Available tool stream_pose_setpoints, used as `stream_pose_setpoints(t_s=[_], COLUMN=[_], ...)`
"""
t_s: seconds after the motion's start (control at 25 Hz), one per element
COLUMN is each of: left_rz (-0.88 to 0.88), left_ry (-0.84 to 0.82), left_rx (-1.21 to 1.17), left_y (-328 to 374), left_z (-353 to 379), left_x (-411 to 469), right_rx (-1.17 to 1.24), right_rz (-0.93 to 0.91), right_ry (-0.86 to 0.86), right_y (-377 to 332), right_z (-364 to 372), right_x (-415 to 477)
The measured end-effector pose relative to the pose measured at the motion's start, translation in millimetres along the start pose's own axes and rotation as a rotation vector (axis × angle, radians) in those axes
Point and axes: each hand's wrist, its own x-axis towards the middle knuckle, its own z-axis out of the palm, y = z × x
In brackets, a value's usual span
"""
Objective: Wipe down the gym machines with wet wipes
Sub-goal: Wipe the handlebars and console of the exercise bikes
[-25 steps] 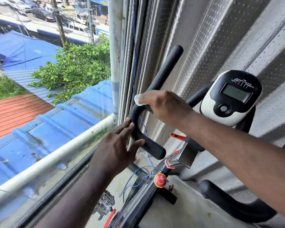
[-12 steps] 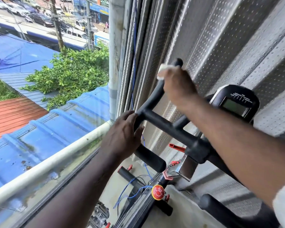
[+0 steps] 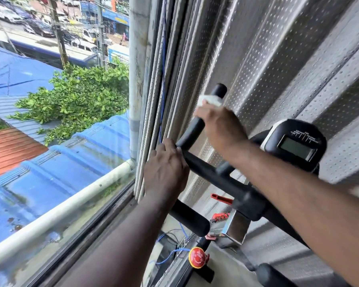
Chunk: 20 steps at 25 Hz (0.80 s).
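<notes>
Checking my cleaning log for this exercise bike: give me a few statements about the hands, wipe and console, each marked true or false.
1. The right hand holds a white wipe around the upright handlebar near its top end. True.
2. The left hand holds a second wipe. False: it grips the handlebar's bend with no wipe.
3. The console shows lit numbers. False: its screen looks blank.
4. A red knob sits below the handlebar. True.

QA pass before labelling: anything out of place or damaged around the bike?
One thing: a loose blue wire hangs down the window frame, and more of it lies in untidy loops low down beside the red knob. The handlebar, console and wet wipe look normal.
</notes>
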Motion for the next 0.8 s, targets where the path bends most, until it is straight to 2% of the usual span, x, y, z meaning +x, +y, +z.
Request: stream_pose_setpoints(t_s=[0.08, 0.16, 0.2, 0.32, 0.36, 0.44, 0.52, 0.6, 0.68, 0.76, 0.8], left_rz=[0.039, 0.03, 0.023, 0.038, 0.047, 0.063, 0.053, 0.034, 0.019, 0.027, 0.032], left_ry=[-0.014, -0.02, -0.013, -0.017, -0.02, -0.015, 0.002, 0.015, 0.009, 0.002, 0.002], left_rx=[0.043, 0.018, 0.003, 0.014, 0.022, 0.043, 0.027, 0.009, -0.011, -0.02, -0.018], left_y=[-4.4, -6.0, -6.9, -8.7, -7.6, -6.0, -5.8, -5.4, -4.5, -4.3, -3.9], left_z=[1.8, 2.5, 3.2, 4.1, 3.5, 3.1, 4.3, 5.0, 4.4, 3.5, 3.2], left_x=[-2.5, -2.9, -2.2, -1.7, -2.6, -3.0, -2.3, -2.2, -2.0, -2.3, -2.4], right_rx=[0.156, 0.273, 0.287, 0.207, 0.194, 0.284, 0.554, 0.99, 1.447, 1.679, 1.709], right_rz=[-0.062, -0.054, -0.017, 0.152, 0.217, 0.331, 0.504, 0.821, 1.089, 1.233, 1.255], right_ry=[-0.194, -0.235, -0.152, 0.25, 0.268, 0.131, 0.029, 0.053, 0.138, 0.293, 0.379], right_y=[-32.9, -34.1, -23.6, 24.8, 36.0, 34.7, 27.7, 37.7, 49.6, 48.1, 40.4], right_z=[9.2, -1.3, -9.8, -33.0, -33.6, -21.7, -8.4, -9.3, -11.5, 0.5, 5.3], right_x=[-36.6, -32.0, -15.8, 37.2, 48.0, 59.9, 69.5, 85.2, 90.0, 80.6, 74.2])
